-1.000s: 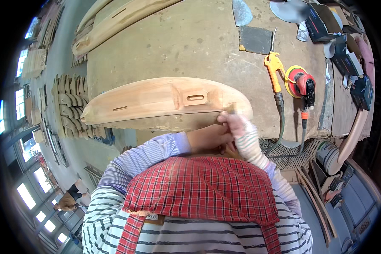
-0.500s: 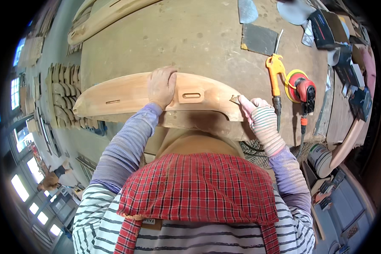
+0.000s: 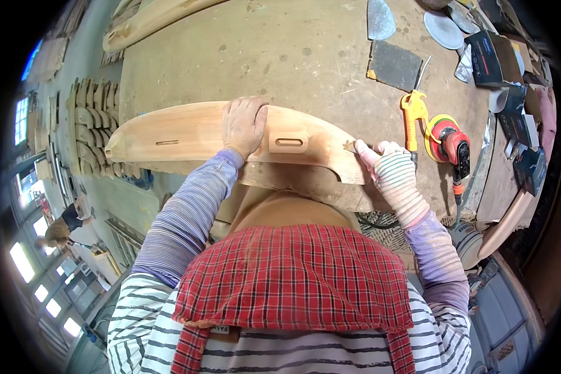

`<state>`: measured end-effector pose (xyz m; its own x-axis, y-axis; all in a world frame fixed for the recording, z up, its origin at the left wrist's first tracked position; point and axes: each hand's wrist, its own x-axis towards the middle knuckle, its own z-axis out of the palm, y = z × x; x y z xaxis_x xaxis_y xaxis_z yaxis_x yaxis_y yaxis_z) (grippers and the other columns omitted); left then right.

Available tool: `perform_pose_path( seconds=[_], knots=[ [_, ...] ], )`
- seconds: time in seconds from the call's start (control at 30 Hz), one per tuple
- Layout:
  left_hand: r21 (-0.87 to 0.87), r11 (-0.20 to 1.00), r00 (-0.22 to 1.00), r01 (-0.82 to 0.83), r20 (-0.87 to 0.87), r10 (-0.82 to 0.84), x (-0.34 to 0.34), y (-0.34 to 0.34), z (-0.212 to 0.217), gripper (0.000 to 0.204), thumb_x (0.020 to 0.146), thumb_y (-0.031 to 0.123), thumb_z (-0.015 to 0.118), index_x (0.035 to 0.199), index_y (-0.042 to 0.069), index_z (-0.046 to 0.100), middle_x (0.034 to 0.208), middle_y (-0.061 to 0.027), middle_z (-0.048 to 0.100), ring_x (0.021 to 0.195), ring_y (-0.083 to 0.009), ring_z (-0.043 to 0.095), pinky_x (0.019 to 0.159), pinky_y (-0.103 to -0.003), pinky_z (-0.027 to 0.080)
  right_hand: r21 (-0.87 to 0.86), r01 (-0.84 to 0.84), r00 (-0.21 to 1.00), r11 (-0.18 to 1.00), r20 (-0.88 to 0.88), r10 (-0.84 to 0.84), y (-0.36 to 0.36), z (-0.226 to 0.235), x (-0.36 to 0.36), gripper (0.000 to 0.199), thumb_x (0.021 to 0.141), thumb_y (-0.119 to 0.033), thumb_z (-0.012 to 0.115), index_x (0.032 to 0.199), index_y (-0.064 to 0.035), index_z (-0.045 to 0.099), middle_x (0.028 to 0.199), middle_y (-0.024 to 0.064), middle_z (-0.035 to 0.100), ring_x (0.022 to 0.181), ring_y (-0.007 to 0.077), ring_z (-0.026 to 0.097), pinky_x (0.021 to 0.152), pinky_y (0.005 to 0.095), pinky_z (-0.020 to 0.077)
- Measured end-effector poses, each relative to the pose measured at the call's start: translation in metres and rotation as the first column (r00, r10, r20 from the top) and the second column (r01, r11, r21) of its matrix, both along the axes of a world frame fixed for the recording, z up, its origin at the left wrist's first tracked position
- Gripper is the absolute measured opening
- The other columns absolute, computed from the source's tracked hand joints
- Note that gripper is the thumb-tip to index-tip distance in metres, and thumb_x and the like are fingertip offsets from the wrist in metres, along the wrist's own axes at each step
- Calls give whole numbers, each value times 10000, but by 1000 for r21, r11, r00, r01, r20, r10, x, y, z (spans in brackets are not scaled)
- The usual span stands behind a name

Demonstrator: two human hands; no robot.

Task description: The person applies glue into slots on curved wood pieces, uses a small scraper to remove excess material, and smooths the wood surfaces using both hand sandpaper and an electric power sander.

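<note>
A long, curved, pale wooden part (image 3: 187,134) with slots cut in it lies across the near side of the workbench (image 3: 280,68). My left hand (image 3: 245,124) presses on its middle, fingers closed over the far edge, just left of a raised oval slot. My right hand (image 3: 383,159), in a striped knit sleeve, is closed at the part's right end, its thumb side against the wood. Beside that thumb shows a small, irregular brownish patch (image 3: 348,145); whether it is a notch or a scrap in my fingers I cannot tell.
Right of my right hand lie a yellow air blow gun (image 3: 412,115) and a red sander (image 3: 447,140). Beyond are a dark square sheet (image 3: 394,64), grey discs (image 3: 444,30) and open boxes (image 3: 487,53). Curved wooden pieces (image 3: 93,128) are stacked at left; another person (image 3: 62,227) is in the background.
The view has shifted slightly, so bench tools sit further right and lower. Both hands keep about the same places on the wooden part. The person at far left shows more fully.
</note>
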<state>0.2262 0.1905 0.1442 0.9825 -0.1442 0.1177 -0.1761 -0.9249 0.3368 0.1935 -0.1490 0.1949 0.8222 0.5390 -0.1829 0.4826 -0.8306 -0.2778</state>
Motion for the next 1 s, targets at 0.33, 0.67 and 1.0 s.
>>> perform_pose_path(
  seconds=[0.33,0.67,1.0],
  knots=[
    [-8,1000,999,-9,-33,9,0,1,2,162,942,209,547,1025,127,660,1062,-40,661,1063,-250,563,968,-408,360,102,-155,988,983,14,154,-3,-2,15,417,816,-112,642,1213,-241,639,778,74,565,732,268,582,637,389,472],
    [-24,1000,1000,-9,22,9,2,3,-5,158,925,225,560,994,126,662,1021,-33,667,1028,-237,573,957,-407,372,159,-240,968,958,-40,250,15,-17,43,241,935,-238,558,1150,-253,666,852,107,653,760,306,625,698,423,505],
    [-22,1000,1000,-5,0,5,2,1,-1,158,923,208,559,996,121,670,1005,-35,673,1021,-241,580,947,-403,377,116,-295,955,948,-4,298,11,-19,48,338,909,-186,556,1230,-268,628,916,89,641,832,283,615,754,397,475]
  ],
)
